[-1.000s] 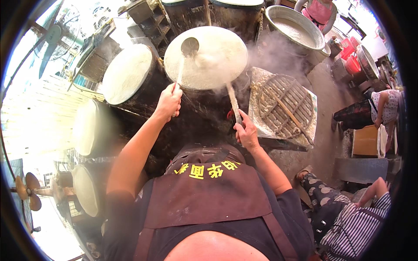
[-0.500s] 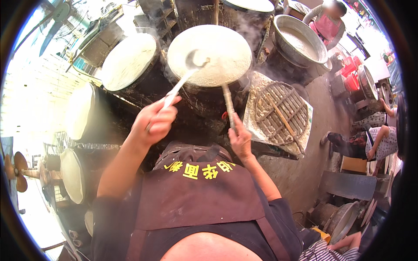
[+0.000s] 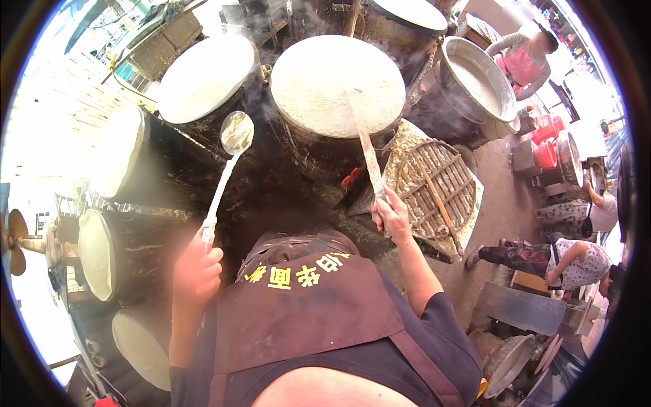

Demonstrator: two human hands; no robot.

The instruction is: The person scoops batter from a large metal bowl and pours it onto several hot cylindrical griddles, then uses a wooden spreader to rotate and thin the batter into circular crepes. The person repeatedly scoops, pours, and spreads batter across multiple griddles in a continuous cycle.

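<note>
My left hand (image 3: 196, 268), slightly blurred, is closed round the white handle of a ladle (image 3: 237, 132). The ladle's bowl is coated with pale stuff and hangs over the dark gap left of the middle vat (image 3: 315, 152). My right hand (image 3: 392, 214) grips a long, pale-crusted stick (image 3: 368, 149). Its far end meets the whitish, grainy contents (image 3: 319, 81) filling that vat nearly to the rim; whether the tip is sunk in cannot be told. Below my right hand and to its right lies a round slatted wooden rack (image 3: 441, 183) with a thin stick across it.
More vats with white tops stand at left, including one beside the middle vat (image 3: 207, 78). A metal-rimmed vat (image 3: 478, 78) stands at right, with steam around. A person in a pink apron (image 3: 519, 68) is beyond it; others are at far right. A fan (image 3: 17, 242) is at left.
My left hand has drawn the ladle from over the middle vat back and to the left. My right hand has shifted slightly right and nearer, still gripping the stick. The view has turned a little.
</note>
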